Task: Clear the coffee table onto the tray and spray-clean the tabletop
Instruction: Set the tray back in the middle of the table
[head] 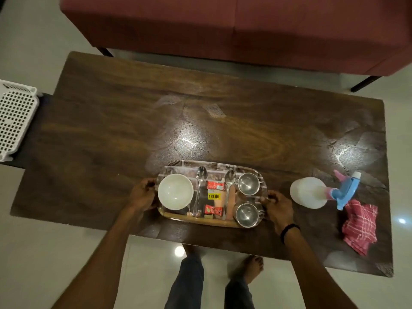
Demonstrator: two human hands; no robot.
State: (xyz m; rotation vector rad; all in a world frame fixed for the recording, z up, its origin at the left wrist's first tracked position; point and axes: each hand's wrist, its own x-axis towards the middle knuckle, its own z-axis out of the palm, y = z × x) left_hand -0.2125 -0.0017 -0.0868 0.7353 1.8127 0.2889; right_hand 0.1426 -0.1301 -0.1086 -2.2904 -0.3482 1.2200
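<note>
Hands grip the load: left hand (145, 194) curls round the tray's (200, 220) left end, right hand (276, 204) round its right end. The tray is at the counter's (111, 130) near edge, long axis running left to right, carrying bowl (175, 191), spoons (200, 175) and cups (248, 183). Clearing looks finished; next comes a level lift away, I'd say. To its right, bottle (307, 195), nozzle pointing right, and cloth (360, 224) wait for the spraying.
</note>
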